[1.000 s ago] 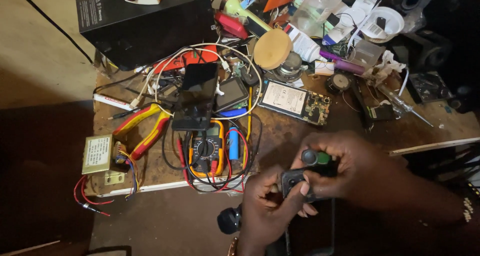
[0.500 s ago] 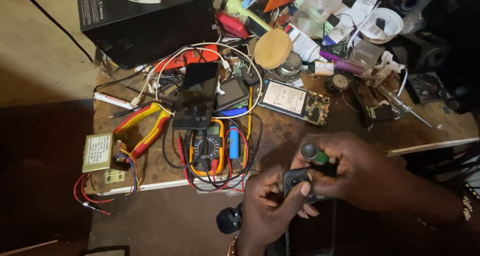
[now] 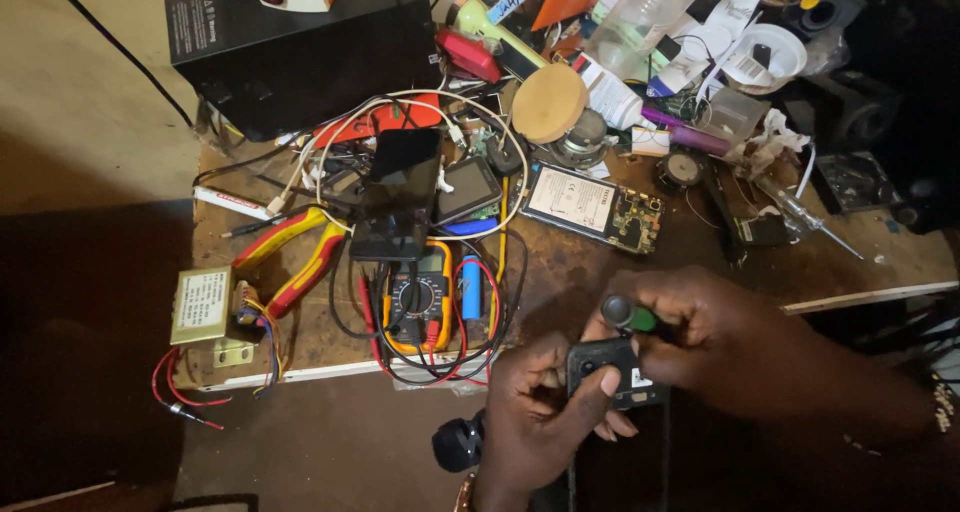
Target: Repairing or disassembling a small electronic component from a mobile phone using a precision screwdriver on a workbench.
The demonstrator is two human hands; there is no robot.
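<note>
The left hand [image 3: 545, 412] grips a small black device [image 3: 612, 370], seemingly a phone, thumb pressed on its face, just off the workbench's [image 3: 700, 262] near edge; the right hand [image 3: 720, 342] is closed round a green-handled screwdriver [image 3: 628, 315] held upright over it. Beyond lie a yellow multimeter [image 3: 420, 297], a blue battery cell [image 3: 471, 286]; further left, red-and-yellow pliers [image 3: 300, 257].

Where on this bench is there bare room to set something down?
Bare wood shows between the multimeter, the opened phone and the right hand, and at the right edge below the screwdriver. The back of the bench is crowded.
</note>
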